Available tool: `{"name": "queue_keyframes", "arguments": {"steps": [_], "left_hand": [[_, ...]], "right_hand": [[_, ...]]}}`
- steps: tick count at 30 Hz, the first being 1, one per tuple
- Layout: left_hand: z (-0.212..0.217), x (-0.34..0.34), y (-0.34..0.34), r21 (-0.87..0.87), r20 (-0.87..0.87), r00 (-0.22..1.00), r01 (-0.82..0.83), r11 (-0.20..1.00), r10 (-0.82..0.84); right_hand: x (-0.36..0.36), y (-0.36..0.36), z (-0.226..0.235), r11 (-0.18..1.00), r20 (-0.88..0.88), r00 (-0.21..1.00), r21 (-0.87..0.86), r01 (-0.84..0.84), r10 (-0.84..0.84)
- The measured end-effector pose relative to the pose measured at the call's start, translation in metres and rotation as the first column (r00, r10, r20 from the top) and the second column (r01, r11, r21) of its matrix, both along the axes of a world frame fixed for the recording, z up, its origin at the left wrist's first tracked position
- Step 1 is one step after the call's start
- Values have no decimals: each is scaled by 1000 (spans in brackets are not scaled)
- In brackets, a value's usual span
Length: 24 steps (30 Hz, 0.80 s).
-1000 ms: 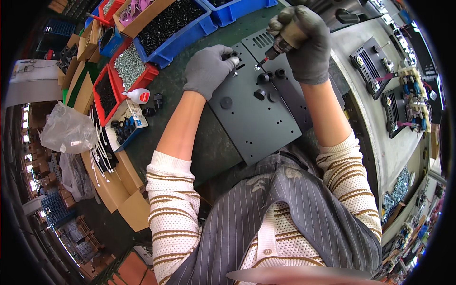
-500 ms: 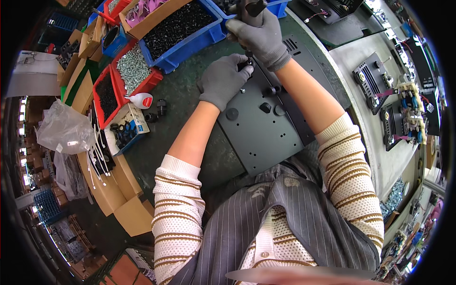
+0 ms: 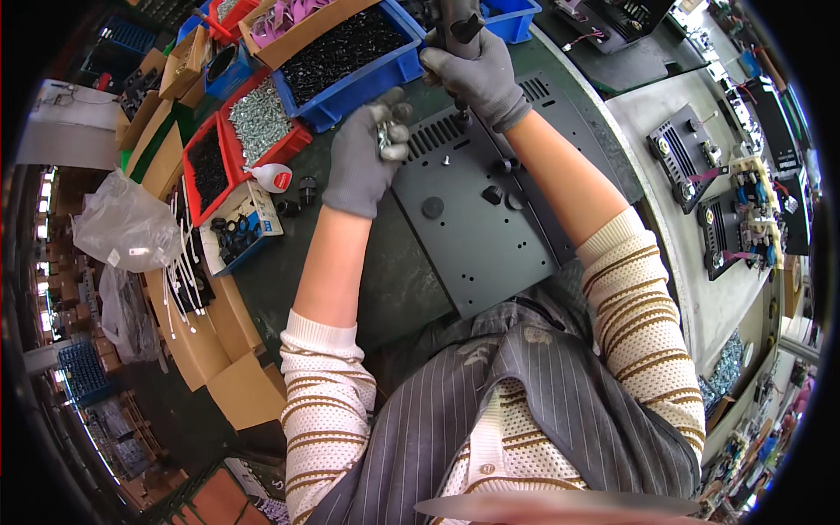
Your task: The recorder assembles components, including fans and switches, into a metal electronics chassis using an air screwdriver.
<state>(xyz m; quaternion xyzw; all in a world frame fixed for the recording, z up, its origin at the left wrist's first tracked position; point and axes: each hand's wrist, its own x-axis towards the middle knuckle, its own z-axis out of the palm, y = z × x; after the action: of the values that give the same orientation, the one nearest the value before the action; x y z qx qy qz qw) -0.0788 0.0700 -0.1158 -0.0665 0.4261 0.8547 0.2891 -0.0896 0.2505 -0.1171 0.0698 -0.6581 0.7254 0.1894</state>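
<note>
My left hand [image 3: 357, 166], in a grey glove, is turned palm up beside the panel's left edge. Its fingers curl round a few small silver screws [image 3: 383, 134]. My right hand [image 3: 486, 83], also gloved, is closed round a dark power screwdriver [image 3: 460, 31] held above the panel's far part. The dark grey metal panel [image 3: 490, 245] has slots along its far edge and small holes nearer me. A silver screw [image 3: 446, 160] stands on it. Black round parts, one a flat disc [image 3: 432, 207] and one a small knob [image 3: 492, 195], are also on the panel.
Beyond my left hand stand a blue bin [image 3: 319, 114] of black screws and a red bin [image 3: 302, 138] of silver screws. A small white bottle [image 3: 273, 178] is beside them. On the right, a grey bench [image 3: 643, 114] carries slotted black assemblies [image 3: 687, 153].
My left hand has drawn back to the left from below the screwdriver and turned palm up, showing the screws in it. My right hand with the screwdriver has hardly moved.
</note>
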Motion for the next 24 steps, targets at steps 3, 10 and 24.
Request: {"name": "queue_keyframes", "arguments": {"steps": [3,10,24], "left_hand": [[-2,22,-13,93,108,993,45,995,-55],[-8,59,-26,213,155,987,-1,977,-33],[-12,118,8,619,228,879,201,759,-418]], "right_hand": [[1,0,6,992,2,993,-50,-114,114],[53,-3,58,945,-139,988,-307,-115,75],[135,4,39,820,-459,872,-425,-383,169]]}}
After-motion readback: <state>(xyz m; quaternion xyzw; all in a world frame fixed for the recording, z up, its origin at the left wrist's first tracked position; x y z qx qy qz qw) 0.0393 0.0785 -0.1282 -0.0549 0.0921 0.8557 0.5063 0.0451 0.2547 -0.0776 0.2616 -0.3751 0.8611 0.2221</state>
